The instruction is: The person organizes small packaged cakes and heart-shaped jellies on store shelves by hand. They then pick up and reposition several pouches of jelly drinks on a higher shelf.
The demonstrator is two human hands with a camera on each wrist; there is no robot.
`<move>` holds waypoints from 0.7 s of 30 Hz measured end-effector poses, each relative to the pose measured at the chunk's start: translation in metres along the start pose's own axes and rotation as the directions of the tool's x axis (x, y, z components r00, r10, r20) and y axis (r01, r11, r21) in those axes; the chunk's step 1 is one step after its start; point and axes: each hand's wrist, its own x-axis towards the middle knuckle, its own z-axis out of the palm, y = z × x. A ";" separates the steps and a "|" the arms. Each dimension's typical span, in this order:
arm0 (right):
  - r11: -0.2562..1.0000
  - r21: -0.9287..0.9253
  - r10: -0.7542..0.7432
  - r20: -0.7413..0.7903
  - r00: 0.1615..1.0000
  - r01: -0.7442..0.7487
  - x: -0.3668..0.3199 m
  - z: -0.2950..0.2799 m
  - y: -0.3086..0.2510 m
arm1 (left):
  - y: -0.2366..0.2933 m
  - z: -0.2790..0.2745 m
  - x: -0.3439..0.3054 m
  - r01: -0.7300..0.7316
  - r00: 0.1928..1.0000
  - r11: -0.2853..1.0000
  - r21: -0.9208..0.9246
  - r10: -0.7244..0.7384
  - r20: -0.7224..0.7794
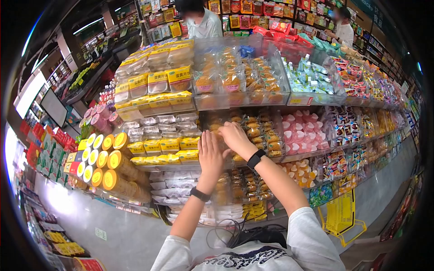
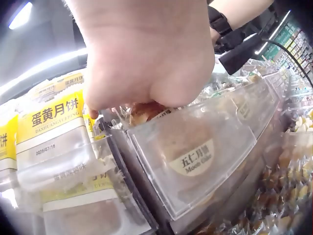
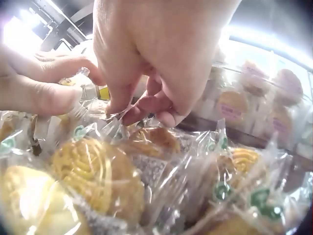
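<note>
My right hand (image 1: 237, 137) reaches into the middle-tier bin of clear-wrapped mooncakes (image 3: 98, 171). In the right wrist view its thumb and fingers pinch a clear mooncake wrapper (image 3: 117, 116). My left hand (image 1: 211, 151) lies close beside it, fingers extended over the left end of that bin. Under the left palm, a browned mooncake (image 2: 144, 113) partly shows behind the bin's clear front panel (image 2: 195, 156), which bears a mooncake label. Yellow-topped egg-yolk mooncake packs (image 2: 56, 122) stand just left of the left hand.
Tiered clear bins hold pink heart-marked sweets (image 1: 305, 131) and blue pouches (image 1: 307, 77) to the right. Yellow-lidded jars (image 1: 113, 160) stand at the left. A yellow cart (image 1: 341, 212) is on the floor at lower right. Two people (image 1: 203, 22) are beyond the display.
</note>
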 end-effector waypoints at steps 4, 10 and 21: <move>0.989 0.139 0.078 -0.206 0.975 -0.050 -0.018 -0.016 -0.011 | 0.001 -0.022 -0.028 -0.055 0.998 0.995 -0.087 0.054 -0.011; 0.995 0.100 -0.014 0.089 0.996 0.006 -0.030 -0.018 0.001 | -0.003 -0.040 -0.053 -0.073 0.986 0.981 -0.182 0.098 0.136; 0.987 0.158 0.027 0.083 0.996 -0.040 -0.023 -0.001 -0.005 | 0.011 -0.040 -0.040 -0.038 0.988 0.997 -0.068 0.047 0.145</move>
